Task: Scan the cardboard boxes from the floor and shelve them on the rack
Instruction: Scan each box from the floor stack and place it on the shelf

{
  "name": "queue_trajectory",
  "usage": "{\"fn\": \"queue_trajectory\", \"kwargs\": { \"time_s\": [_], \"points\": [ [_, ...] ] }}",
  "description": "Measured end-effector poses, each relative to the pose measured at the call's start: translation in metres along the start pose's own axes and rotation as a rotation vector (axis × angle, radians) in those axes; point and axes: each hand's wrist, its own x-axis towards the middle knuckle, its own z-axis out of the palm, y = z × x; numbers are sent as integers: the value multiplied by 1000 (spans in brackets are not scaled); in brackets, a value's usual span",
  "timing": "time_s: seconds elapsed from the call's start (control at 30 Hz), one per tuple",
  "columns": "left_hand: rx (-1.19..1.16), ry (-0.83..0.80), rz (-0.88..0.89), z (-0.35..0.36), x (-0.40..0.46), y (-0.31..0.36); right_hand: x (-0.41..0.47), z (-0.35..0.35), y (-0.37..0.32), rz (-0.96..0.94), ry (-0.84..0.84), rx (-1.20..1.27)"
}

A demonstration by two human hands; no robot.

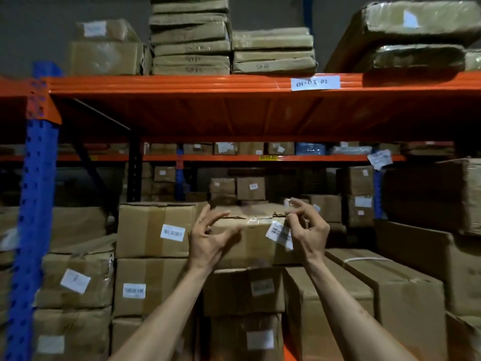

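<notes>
Head view: both hands are raised at a cardboard box (pixel 250 241) on top of a stack on the rack (pixel 182 84). The left hand (pixel 208 238) has loosely spread fingers at its front (contact unclear); the right hand (pixel 308 230) pinches its top right edge by a peeling label (pixel 279 234).

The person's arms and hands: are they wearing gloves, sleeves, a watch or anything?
Nothing shows. Both forearms are bare as far as the picture's bottom edge, with no sleeve in view. The left hand and right hand have no gloves, rings, watch or wristband.
</notes>
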Motion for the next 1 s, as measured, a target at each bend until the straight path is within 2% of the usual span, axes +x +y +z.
{"fn": "queue_trajectory", "kwargs": {
  "time_s": [0.1, 0.23, 0.37, 0.47, 0.53, 0.7, 0.8, 0.87, 1.0],
  "points": [
    [145, -66, 63, -3, 19, -30, 12, 27, 21, -149, -52, -125],
    [311, -162, 124, 2, 24, -81, 2, 49, 63, -145, -118, -233],
    [425, -216, 74, 5, 42, -119, 15, 71, 94, -167, -266, -414],
    [588, -302, 28, 4, 59, -143, 21, 81, 111, -380, -352, -688],
    [721, -308, 86, 2, 57, -156, 11, 87, 113, -517, -340, -832],
    [1001, -174, 405, 11, 68, -145, 16, 95, 100, -444, -265, -831],
    [1079, -176, 563, 10, 71, -135, 20, 93, 94, -478, -273, -813],
    [1101, -239, 468, 19, 46, -170, -6, 101, 131, -442, -345, -840],
    [1156, -319, 404, 16, 55, -172, 4, 104, 134, -433, -392, -905]
  ]
}}
